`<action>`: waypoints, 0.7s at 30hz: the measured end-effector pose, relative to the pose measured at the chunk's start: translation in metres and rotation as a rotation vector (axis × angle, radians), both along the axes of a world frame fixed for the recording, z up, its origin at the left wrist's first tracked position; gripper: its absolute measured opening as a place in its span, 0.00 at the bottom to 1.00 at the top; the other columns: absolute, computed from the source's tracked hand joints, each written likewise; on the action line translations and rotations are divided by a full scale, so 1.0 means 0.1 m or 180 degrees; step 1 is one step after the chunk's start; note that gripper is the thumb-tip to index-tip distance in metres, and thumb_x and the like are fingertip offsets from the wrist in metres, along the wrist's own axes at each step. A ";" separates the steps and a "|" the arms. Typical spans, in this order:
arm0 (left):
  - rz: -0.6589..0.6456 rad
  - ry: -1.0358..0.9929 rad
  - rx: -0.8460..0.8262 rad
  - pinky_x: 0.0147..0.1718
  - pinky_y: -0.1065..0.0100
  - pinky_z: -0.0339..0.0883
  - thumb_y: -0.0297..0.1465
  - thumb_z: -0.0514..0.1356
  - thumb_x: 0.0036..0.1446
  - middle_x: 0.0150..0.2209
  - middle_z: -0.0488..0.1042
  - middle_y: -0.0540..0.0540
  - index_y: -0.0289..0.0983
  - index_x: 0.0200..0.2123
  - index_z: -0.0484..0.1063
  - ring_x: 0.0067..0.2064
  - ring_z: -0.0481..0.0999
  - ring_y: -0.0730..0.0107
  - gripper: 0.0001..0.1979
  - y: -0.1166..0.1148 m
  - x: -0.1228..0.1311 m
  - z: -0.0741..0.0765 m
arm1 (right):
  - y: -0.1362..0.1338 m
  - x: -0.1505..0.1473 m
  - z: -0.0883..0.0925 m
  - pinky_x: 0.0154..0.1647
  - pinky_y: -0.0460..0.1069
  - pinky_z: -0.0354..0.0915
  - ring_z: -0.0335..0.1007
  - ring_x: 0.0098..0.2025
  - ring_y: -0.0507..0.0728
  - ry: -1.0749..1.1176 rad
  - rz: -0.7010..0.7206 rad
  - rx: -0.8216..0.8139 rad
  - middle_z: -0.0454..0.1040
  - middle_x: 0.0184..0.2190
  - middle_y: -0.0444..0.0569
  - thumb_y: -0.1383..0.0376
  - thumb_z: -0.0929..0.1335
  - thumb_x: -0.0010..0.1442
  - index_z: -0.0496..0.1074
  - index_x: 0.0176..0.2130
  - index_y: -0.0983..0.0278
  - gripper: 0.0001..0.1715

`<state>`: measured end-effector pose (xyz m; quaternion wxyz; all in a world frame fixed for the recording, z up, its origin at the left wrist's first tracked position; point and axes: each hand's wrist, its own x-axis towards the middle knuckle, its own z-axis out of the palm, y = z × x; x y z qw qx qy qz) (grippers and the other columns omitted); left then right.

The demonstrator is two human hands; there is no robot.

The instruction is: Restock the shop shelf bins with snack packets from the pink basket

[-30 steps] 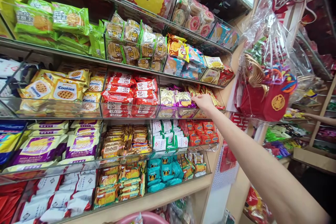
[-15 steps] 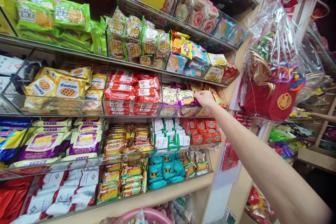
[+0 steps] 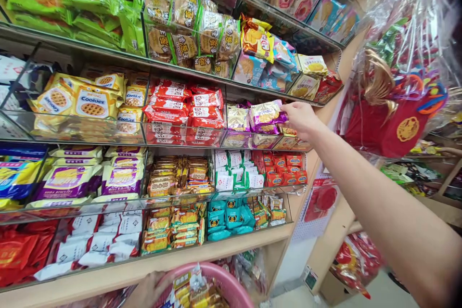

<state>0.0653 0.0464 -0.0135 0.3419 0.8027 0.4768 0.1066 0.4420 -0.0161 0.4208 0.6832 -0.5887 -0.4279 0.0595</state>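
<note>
right hand [image 3: 301, 118] fingers [image 3: 289, 107] pinch packet [image 3: 266, 113] end, holding it tilted above shelf [image 3: 180, 137]; left hand [image 3: 146, 291] at basket [image 3: 236, 289] rim, grip unclear

Air in front of rack [image 3: 224, 259] free | I enter only over clear front lip [image 3: 180, 135], under shelf above [image 3: 252, 87] | cellophane gift basket [image 3: 397, 82] crowds my right | pink basket [image 3: 234, 288] blocks below.

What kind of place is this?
Probably a small snack shop: shelves crammed with cookie packets, a pink basket of goods below, and the right hand pinching a purple packet.
</note>
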 end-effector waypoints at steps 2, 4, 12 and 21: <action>-0.0048 -0.0014 0.0047 0.36 0.70 0.62 0.60 0.41 0.52 0.29 0.75 0.48 0.36 0.27 0.71 0.36 0.72 0.63 0.35 -0.01 0.01 0.01 | -0.16 -0.10 -0.08 0.23 0.44 0.62 0.58 0.23 0.48 0.0002 0.0140 -0.0043 0.61 0.21 0.42 0.70 0.64 0.55 0.63 0.22 0.64 0.11; -0.0044 -0.0036 0.0067 0.36 0.70 0.61 0.59 0.43 0.52 0.29 0.75 0.49 0.36 0.27 0.72 0.35 0.72 0.64 0.33 -0.02 0.01 0.03 | -0.34 -0.22 -0.25 0.23 0.44 0.61 0.57 0.23 0.48 -0.0109 0.0287 -0.0156 0.60 0.20 0.41 0.68 0.65 0.54 0.62 0.21 0.63 0.11; -0.0161 -0.0022 0.0050 0.32 0.71 0.59 0.56 0.42 0.55 0.27 0.75 0.50 0.35 0.28 0.72 0.32 0.70 0.67 0.32 -0.06 0.01 0.12 | -1.12 -0.88 -1.79 0.25 0.44 0.55 0.55 0.26 0.50 -0.0259 0.1474 -0.1400 0.61 0.23 0.42 0.50 0.65 0.55 0.64 0.26 0.63 0.19; -0.0071 0.0212 0.0097 0.29 0.70 0.57 0.56 0.42 0.55 0.23 0.72 0.48 0.35 0.26 0.72 0.29 0.69 0.66 0.32 -0.11 0.00 0.15 | -1.51 -1.53 -3.57 0.27 0.46 0.53 0.52 0.25 0.50 0.0828 0.2091 -0.2306 0.57 0.21 0.40 0.44 0.64 0.53 0.60 0.24 0.62 0.26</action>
